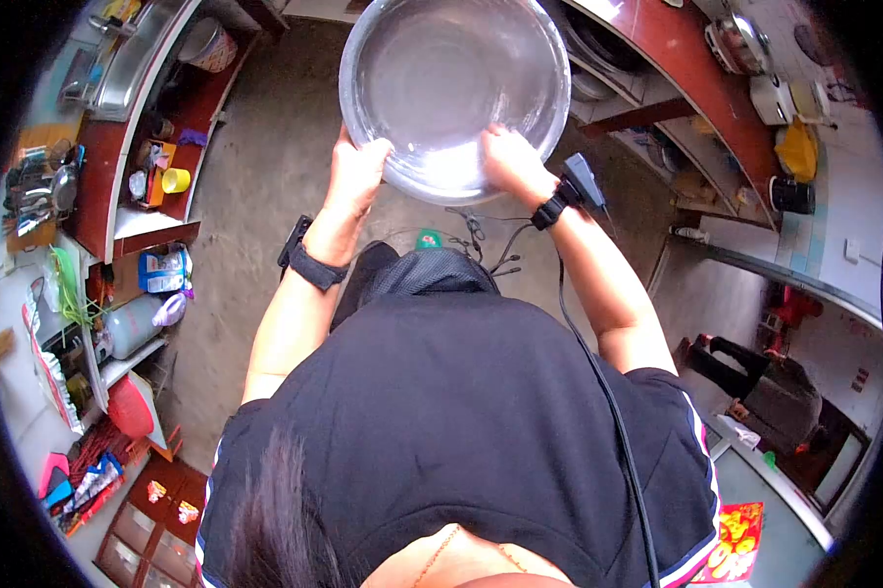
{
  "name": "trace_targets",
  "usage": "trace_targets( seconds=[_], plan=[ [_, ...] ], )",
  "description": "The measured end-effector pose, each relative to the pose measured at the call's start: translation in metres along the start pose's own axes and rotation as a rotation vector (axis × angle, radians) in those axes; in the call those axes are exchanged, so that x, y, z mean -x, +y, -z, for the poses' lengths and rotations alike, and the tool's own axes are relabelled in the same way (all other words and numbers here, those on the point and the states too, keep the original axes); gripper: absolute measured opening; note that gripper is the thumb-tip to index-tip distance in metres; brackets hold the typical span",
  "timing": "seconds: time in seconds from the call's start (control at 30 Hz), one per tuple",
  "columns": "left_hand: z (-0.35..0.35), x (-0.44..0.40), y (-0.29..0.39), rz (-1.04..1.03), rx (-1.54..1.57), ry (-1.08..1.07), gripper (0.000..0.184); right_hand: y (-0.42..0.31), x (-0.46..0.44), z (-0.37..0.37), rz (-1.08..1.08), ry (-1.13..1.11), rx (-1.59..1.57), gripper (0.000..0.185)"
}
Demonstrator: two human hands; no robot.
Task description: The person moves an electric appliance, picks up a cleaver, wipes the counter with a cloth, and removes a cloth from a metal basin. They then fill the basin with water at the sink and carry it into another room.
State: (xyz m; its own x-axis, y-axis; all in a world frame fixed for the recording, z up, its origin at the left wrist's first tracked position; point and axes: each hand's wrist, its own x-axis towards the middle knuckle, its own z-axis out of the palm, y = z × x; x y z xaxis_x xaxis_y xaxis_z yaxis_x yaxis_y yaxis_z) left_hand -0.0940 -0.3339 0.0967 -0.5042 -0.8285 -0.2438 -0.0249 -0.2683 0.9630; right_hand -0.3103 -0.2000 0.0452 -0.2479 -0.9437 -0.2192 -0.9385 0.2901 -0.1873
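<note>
A large round metal basin (422, 83) is held out in front of me at the top centre of the view, its shiny inside facing me. My left hand (358, 171) grips the basin's near rim on the left, the thumb at the edge and the other fingers hidden behind. On the right side of the same rim, my right hand (512, 162) is closed over the edge, its fingers bent inward. Each wrist carries a black strap with a device. Nothing can be made out inside the basin.
Shelves with pots (740, 44) line the upper right. At the left, a counter (98, 186) holds utensils, above a grey gas cylinder (133, 326) and a red basin (131, 407). Cables (476, 235) hang below the basin. Another person (780, 402) is at the right.
</note>
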Motion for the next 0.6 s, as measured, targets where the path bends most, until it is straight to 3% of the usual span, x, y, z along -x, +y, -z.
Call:
trace_targets(
  seconds=[0.1,0.13,0.23,0.33,0.43,0.6],
  plan=[
    [0.008,-0.013,0.007,0.012,-0.003,0.035,0.050,-0.003,-0.020,0.009,0.022,0.096,0.016,0.029],
    [0.013,-0.019,0.009,0.029,0.001,0.046,0.050,-0.004,-0.030,0.005,0.094,0.326,0.040,0.026],
    [0.032,-0.041,0.006,-0.043,-0.050,0.069,0.051,-0.012,-0.058,0.000,0.114,0.201,0.032,0.026],
    [0.059,-0.065,0.012,-0.042,-0.044,0.112,0.052,-0.037,-0.096,-0.014,0.201,0.335,0.081,0.024],
    [0.087,-0.089,0.023,-0.083,0.017,0.143,0.044,-0.063,-0.134,0.001,0.101,0.059,-0.023,0.023],
    [0.158,-0.150,0.044,-0.092,0.057,0.229,0.046,-0.123,-0.224,0.024,0.169,-0.007,0.019,0.020]
  ],
)
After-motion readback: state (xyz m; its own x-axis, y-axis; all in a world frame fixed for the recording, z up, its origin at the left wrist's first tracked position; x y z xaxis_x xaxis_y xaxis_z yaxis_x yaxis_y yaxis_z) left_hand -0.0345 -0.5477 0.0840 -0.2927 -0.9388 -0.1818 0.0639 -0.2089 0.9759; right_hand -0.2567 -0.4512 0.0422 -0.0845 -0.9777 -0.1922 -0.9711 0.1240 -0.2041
